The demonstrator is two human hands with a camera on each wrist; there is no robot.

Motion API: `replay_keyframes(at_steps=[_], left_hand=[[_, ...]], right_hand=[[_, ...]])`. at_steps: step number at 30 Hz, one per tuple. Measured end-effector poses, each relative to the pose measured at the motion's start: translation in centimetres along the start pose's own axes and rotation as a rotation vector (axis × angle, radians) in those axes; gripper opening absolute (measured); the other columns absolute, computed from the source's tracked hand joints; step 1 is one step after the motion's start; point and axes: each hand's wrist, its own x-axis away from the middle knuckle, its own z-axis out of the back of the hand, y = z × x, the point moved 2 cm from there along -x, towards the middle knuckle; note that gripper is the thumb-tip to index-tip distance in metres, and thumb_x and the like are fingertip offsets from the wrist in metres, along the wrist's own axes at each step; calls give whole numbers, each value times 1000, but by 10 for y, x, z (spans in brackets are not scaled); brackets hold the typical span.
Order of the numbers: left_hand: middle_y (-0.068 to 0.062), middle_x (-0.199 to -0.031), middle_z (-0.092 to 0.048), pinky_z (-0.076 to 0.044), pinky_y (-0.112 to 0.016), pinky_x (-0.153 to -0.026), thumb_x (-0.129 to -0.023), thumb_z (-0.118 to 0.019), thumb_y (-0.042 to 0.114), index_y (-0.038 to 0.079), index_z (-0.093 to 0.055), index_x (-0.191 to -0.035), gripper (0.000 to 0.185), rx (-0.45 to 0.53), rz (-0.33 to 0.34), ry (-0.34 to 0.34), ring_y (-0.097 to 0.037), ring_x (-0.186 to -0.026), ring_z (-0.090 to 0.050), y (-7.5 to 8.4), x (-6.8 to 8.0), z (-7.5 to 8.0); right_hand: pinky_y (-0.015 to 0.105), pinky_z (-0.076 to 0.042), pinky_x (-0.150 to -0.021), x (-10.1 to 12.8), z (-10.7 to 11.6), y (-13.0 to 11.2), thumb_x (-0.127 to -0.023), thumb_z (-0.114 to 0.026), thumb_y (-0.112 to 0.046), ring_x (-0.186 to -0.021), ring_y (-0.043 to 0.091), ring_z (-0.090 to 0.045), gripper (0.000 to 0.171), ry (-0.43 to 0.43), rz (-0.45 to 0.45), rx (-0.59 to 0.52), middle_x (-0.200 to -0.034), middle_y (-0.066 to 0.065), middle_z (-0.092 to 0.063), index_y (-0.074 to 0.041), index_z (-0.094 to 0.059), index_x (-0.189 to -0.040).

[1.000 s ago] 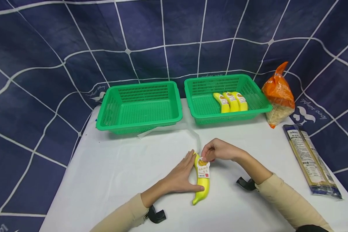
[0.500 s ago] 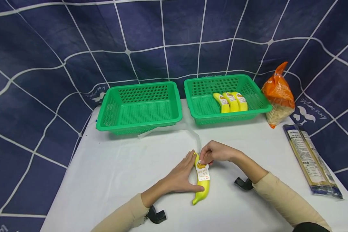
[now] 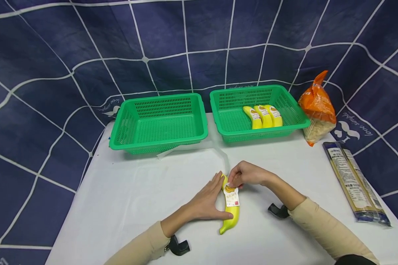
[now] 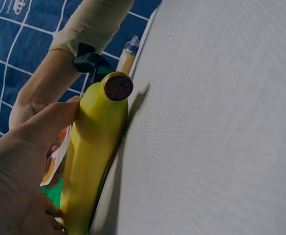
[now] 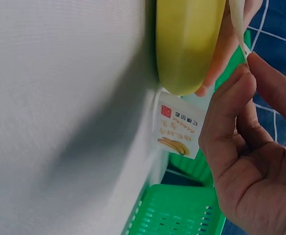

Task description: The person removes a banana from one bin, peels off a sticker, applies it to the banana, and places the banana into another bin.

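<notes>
banana: lies on white desk, centre-front, stem end at 12 o'clock, tip at 6.
left hand: at banana's 9 o'clock, fingers straight and together along its side, thumb pressed on the lower part.
right hand: at banana's 1 o'clock, fingers curled, clamped on top edge of label.
label: white, banana print, lies over banana's middle.
baskets: empty green basket at 11 o'clock; second green basket at 1 o'clock holds three bananas.
far right: orange bag, noodle pack.
</notes>
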Motion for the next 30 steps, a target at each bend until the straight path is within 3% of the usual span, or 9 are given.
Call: replay_keyframes(at_steps=[16,30], left_hand=[[-3,-166,7,-20,-42,-123,-76,-66,69,9,-4,-157,119,17,7,-9,-17,-154,1,-1,-1,0],[-3,-166,7,-19,-41,-124,-75,-67,68,10,-4,-157,119,18,15,-14,-17,-153,1,0,-1,0]], right_hand=[[32,-52,-61,-2,-6,4,-81,-75,-11,-60,14,-56,9,76,-37,50,-66,0,-66,-2,-73,-82],[24,-45,-55,-8,-12,9,-76,-79,-15,-59,12,-55,11,203,-78,147,-63,-1,-65,-7,-72,-74]])
